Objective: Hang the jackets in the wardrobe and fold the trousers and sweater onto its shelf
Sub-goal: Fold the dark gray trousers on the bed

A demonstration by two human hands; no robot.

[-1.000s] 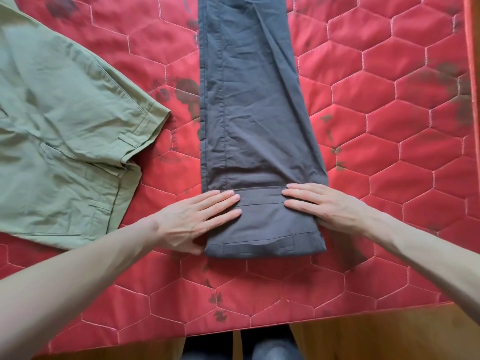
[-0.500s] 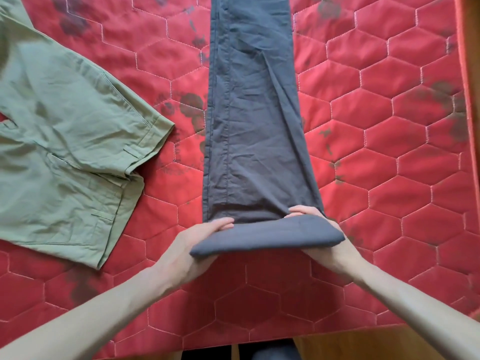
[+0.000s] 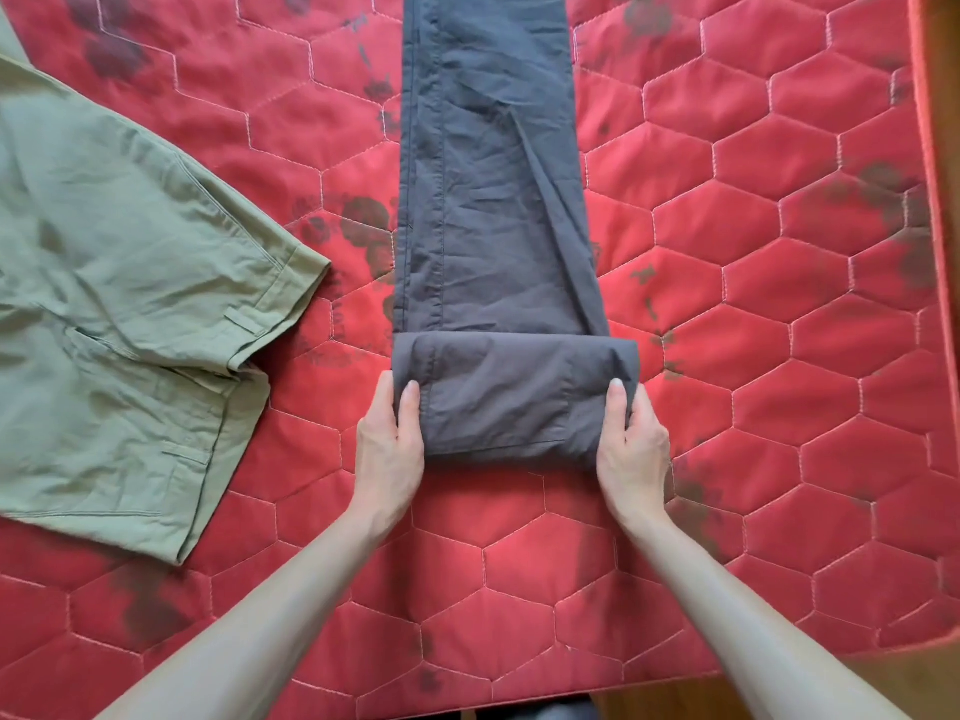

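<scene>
Dark grey trousers [image 3: 488, 200] lie lengthwise down the middle of a red quilted mattress [image 3: 753, 356], stretching away from me. Their near end is folded over into a thick band [image 3: 509, 397]. My left hand [image 3: 389, 454] grips the band's left edge, thumb on top of the cloth. My right hand [image 3: 631, 449] grips the right edge the same way. Olive green trousers [image 3: 119, 324] lie spread flat at the left, apart from the grey pair.
The mattress has dark stains in several patches. Its near edge [image 3: 519, 701] and right edge [image 3: 930, 200] meet a wooden floor. No wardrobe, jackets or sweater are in view.
Both hands went from pressing flat on the fold to gripping its sides, lifting it and turning it over farther along the grey trousers. The fold is now thicker and sits farther from me.
</scene>
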